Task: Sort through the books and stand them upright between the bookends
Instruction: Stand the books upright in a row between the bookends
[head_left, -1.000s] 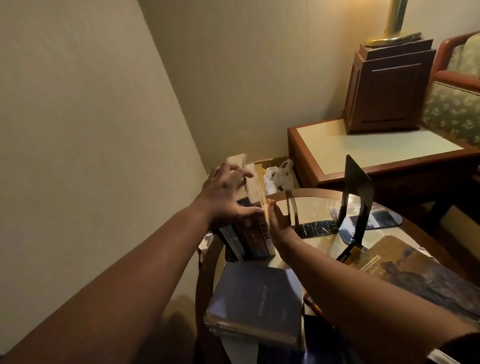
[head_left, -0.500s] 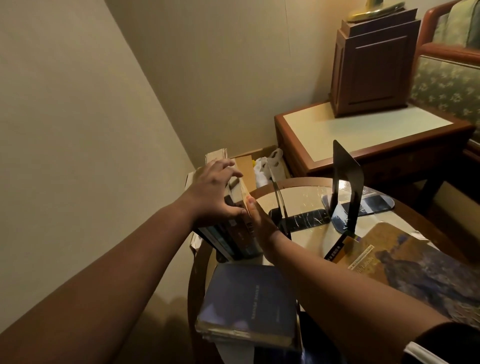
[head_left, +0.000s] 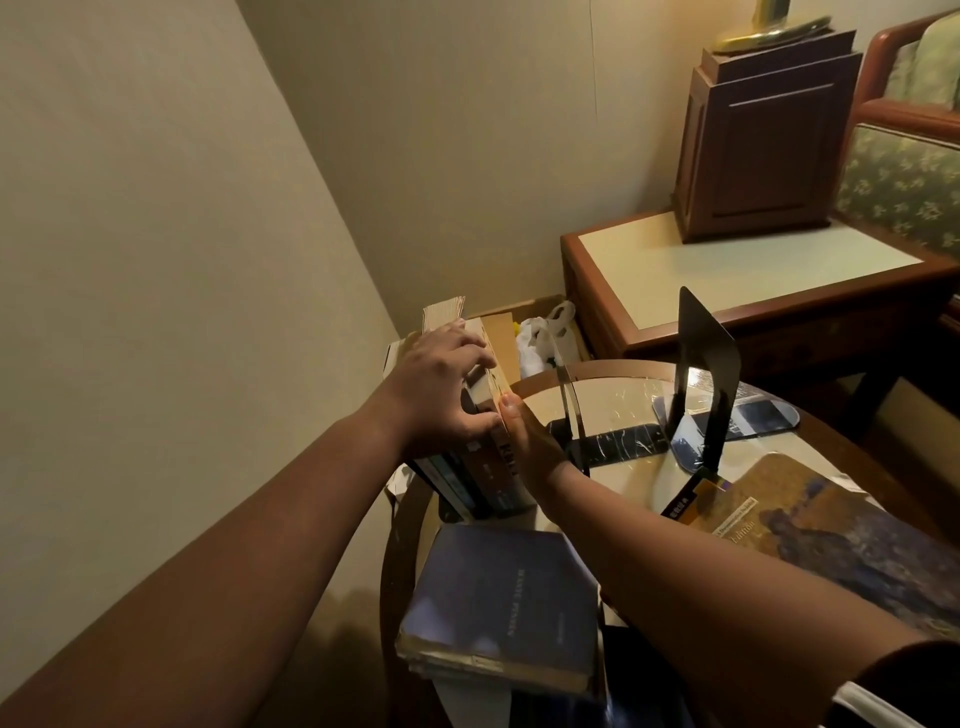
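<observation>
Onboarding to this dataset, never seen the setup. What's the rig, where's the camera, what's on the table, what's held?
There is no machine here: a person works with bare hands, filmed by one wide-angle camera worn on the head, looking forward and down. The left hand grips the tops of a row of upright books. The right hand presses flat against the row's side. On the round table stand a near bookend and a far bookend. A purple book lies flat closest to the camera, and a large painted-cover book lies on the right.
</observation>
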